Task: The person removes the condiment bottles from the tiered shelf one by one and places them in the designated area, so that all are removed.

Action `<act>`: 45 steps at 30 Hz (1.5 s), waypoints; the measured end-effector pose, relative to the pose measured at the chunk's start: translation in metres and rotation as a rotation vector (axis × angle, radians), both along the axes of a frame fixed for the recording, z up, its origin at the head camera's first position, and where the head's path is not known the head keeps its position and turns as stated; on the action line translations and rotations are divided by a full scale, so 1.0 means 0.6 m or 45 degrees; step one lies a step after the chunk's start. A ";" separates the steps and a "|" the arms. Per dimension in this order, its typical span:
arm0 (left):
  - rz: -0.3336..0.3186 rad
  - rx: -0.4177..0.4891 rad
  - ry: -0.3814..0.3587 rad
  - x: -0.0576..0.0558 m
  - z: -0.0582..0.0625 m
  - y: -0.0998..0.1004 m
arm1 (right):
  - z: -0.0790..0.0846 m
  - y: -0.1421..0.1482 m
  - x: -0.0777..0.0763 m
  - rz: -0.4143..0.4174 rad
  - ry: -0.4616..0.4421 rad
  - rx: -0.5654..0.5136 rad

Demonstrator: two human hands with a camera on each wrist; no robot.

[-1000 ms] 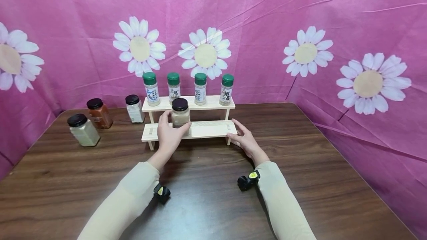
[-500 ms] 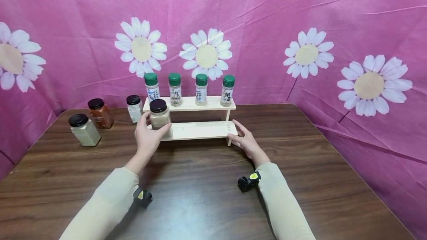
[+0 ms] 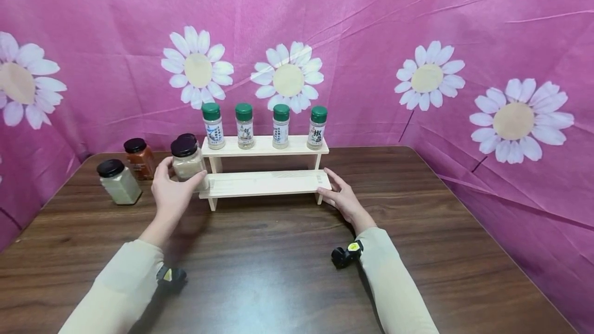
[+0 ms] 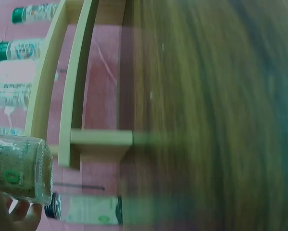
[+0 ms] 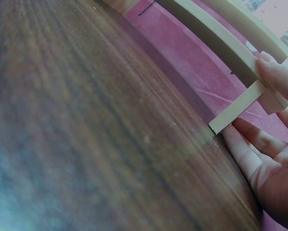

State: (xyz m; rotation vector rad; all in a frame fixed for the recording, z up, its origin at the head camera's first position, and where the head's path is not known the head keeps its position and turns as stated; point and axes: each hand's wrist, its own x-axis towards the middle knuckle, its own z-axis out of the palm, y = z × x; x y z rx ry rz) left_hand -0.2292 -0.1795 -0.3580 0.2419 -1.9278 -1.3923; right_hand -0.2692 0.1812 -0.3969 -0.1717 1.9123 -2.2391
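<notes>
My left hand (image 3: 170, 192) grips a clear spice jar (image 3: 186, 165) with a black lid and beige powder, thumb on one side and fingers on the other. The jar is just left of the two-tier wooden rack (image 3: 264, 183), raised off the table in the left wrist view. My right hand (image 3: 342, 197) holds the right end of the rack's lower board, its thumb (image 5: 278, 77) on the board's edge and fingers beside the leg. Several green-capped shakers (image 3: 245, 130) stand in a row on the upper tier; the lower tier is bare.
A jar of pale green powder (image 3: 121, 185) and one of red powder (image 3: 141, 161) stand at the table's left. Another black-lidded jar (image 4: 88, 210) stands behind the held one, mostly hidden in the head view. A pink flowered cloth (image 3: 362, 40) hangs behind the table (image 3: 287, 262).
My left hand has carried the jar leftward from over the lower tier to beyond the rack's left end. The right hand has stayed at the rack's right end.
</notes>
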 end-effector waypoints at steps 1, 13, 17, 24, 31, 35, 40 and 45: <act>0.011 -0.004 -0.006 -0.001 0.000 -0.005 | 0.000 0.001 0.000 0.000 0.001 0.002; 0.061 -0.024 -0.205 0.009 0.016 -0.044 | 0.001 0.004 0.000 0.005 0.014 0.016; 0.017 -0.052 -0.215 0.002 0.005 -0.061 | 0.001 0.003 0.001 0.003 0.008 0.010; -0.045 -0.078 -0.213 -0.025 -0.028 -0.095 | -0.001 0.005 0.002 0.005 0.018 0.018; -0.110 -0.039 -0.234 -0.038 -0.046 -0.114 | -0.003 0.003 0.001 -0.006 0.015 -0.003; -0.131 -0.009 -0.276 -0.024 -0.028 -0.104 | -0.003 0.002 -0.001 -0.019 0.014 -0.005; -0.140 -0.016 -0.343 -0.042 -0.047 -0.124 | -0.003 0.002 -0.001 -0.013 0.015 0.009; -0.155 -0.029 -0.385 -0.031 -0.038 -0.117 | -0.004 0.001 -0.002 -0.008 0.016 0.004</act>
